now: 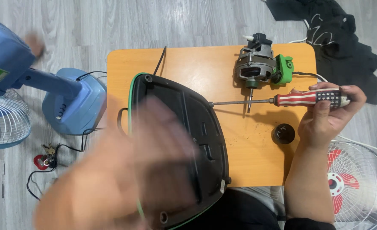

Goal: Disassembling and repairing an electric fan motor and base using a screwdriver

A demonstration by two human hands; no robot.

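The right hand point(325, 115) grips a striped-handled screwdriver point(282, 100), its tip touching the edge of the black fan base cover point(197, 123) lying on the orange bench point(188, 64). The left hand point(124, 179) blurs over the cover; its grip cannot be told. A fan motor point(256, 66) sits nearby.

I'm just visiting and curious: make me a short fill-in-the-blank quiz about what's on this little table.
1. The right hand grips a ____ with a striped handle.
2. The electric motor at the table's far edge has a bright ____ plastic part on its side.
3. The left hand, blurred, is over the black fan base cover, which has a ____ rim.
4. The small black cap lies on the ____.

Missing words: screwdriver; green; green; table
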